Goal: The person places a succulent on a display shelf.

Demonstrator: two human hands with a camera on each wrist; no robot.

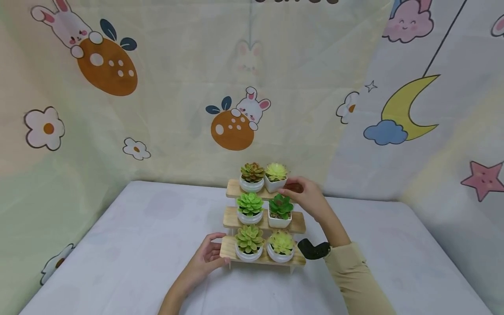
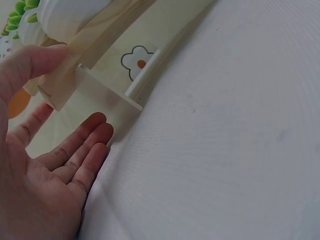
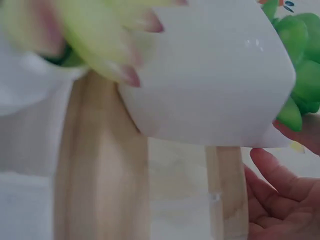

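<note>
A three-tier wooden plant stand (image 1: 297, 223) with white supports holds two potted succulents on each step. My left hand (image 1: 206, 258) grips the left end of the lowest board (image 2: 60, 95), thumb on its upper side and index finger below; the other fingers extend near the white support (image 2: 107, 90). At the top board's right end, my right hand (image 1: 309, 197) holds the board with curled fingers, partly hiding that end. Right beside its fingertips stands a square white pot with a pale green succulent (image 1: 276, 171). Below the hand sits a dark green succulent (image 1: 281, 206) in another square pot.
The left column has a reddish-brown succulent (image 1: 252, 172) above two green ones in round white pots. A pale succulent (image 1: 281, 242) sits at lower right. A black device (image 1: 313, 249) is by the right sleeve. The white-covered table (image 1: 165, 218) meets a printed cloth backdrop (image 1: 173, 109).
</note>
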